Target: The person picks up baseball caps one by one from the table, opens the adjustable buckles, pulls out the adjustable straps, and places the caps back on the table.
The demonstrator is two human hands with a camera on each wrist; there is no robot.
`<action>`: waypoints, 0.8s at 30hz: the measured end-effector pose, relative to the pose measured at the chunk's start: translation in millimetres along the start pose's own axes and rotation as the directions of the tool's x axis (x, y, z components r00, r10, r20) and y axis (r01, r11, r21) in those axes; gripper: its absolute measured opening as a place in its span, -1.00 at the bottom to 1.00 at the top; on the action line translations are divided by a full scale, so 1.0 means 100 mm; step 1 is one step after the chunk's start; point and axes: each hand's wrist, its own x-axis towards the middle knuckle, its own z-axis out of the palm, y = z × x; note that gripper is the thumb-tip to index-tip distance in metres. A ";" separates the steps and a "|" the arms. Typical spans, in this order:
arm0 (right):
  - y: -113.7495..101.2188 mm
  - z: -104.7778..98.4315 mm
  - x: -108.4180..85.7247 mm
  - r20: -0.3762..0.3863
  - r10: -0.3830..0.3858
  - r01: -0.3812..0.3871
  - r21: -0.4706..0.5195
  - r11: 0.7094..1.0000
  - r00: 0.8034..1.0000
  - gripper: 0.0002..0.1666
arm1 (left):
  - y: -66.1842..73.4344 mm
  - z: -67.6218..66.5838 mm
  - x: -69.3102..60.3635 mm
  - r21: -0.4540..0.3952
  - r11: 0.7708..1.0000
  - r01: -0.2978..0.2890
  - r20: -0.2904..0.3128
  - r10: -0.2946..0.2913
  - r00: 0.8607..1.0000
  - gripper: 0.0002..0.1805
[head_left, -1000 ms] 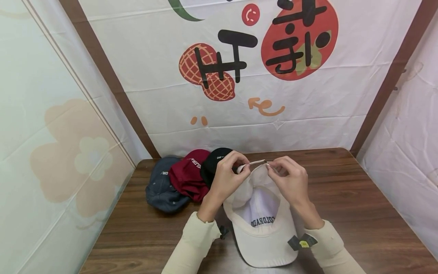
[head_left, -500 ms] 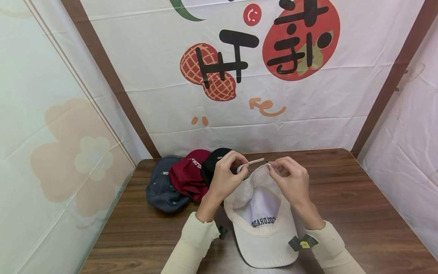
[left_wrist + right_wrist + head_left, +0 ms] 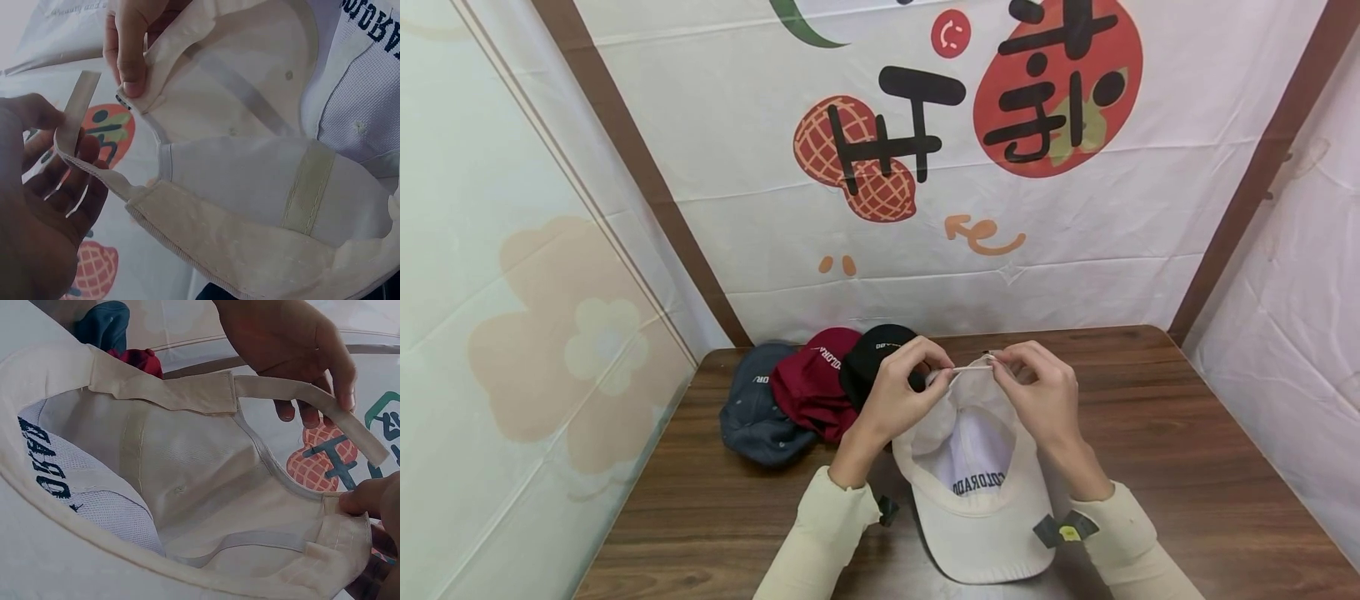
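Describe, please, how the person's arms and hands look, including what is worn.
Both sleeves are pale cream, without visible prints. The left hand and right hand are ungloved. Small dark attachments show beside the cuffs; the right one has a yellow patch.

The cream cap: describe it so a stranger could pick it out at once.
Start at the brown wooden table: the cream cap is near its middle, brim toward the person. The left hand pinches its strap, the right hand its back edge. It alone is pale, unlike the blue-grey cap, dark red cap and black cap at left.
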 end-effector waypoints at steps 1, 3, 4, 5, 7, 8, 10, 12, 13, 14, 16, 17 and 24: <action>0.00 0.00 0.00 0.002 -0.002 0.002 0.001 1.000 1.000 -0.83 | 0.00 0.00 0.00 -0.007 1.000 -0.005 0.012 0.005 1.000 -0.94; 0.00 -0.01 0.00 0.004 -0.007 0.007 0.003 1.000 1.000 -0.83 | 0.01 0.01 0.00 -0.017 1.000 -0.003 0.034 0.004 0.999 -0.93; 0.00 -0.01 0.01 0.005 -0.012 0.012 0.005 1.000 1.000 -0.84 | 0.01 0.01 0.00 -0.019 1.000 0.004 0.043 -0.003 0.999 -0.92; 0.00 -0.02 0.01 0.005 -0.014 0.013 0.007 1.000 1.000 -0.84 | 0.01 0.02 -0.01 -0.020 1.000 0.014 0.049 -0.013 0.999 -0.93; 0.00 -0.02 0.01 0.006 -0.017 0.016 0.010 1.000 1.000 -0.84 | 0.02 0.02 -0.01 -0.013 0.999 0.030 0.060 -0.029 0.998 -0.93; 0.00 -0.02 0.01 0.006 -0.017 0.017 0.010 1.000 1.000 -0.84 | 0.02 0.02 -0.01 -0.008 0.999 0.037 0.064 -0.036 0.997 -0.94; 0.00 -0.02 0.02 0.005 -0.017 0.017 0.012 1.000 1.000 -0.84 | 0.02 0.01 -0.02 -0.003 0.999 0.045 0.076 -0.045 0.996 -0.94; -0.01 -0.02 0.02 0.005 -0.012 0.012 0.016 1.000 1.000 -0.84 | 0.02 0.00 -0.03 -0.010 0.999 0.051 0.095 -0.050 0.994 -0.94; -0.01 -0.02 0.02 0.004 -0.011 0.011 0.018 1.000 1.000 -0.83 | 0.02 0.00 -0.03 -0.018 0.998 0.054 0.108 -0.052 0.993 -0.95; -0.02 -0.02 0.02 0.003 -0.010 0.010 0.021 1.000 1.000 -0.83 | 0.02 0.00 -0.03 -0.026 0.998 0.059 0.120 -0.055 0.991 -0.96; -0.03 -0.02 0.03 0.001 -0.008 0.008 0.029 1.000 1.000 -0.83 | 0.01 -0.01 -0.03 -0.041 0.997 0.068 0.144 -0.061 0.988 -0.96; -0.03 -0.02 0.03 0.000 -0.007 0.007 0.034 0.999 1.000 -0.83 | 0.01 -0.01 -0.04 -0.045 0.996 0.072 0.154 -0.064 0.986 -0.96; -0.04 -0.02 0.04 -0.005 -0.015 0.015 0.051 0.999 1.000 -0.82 | 0.02 -0.03 -0.04 -0.041 0.997 0.060 0.178 -0.052 0.983 -0.94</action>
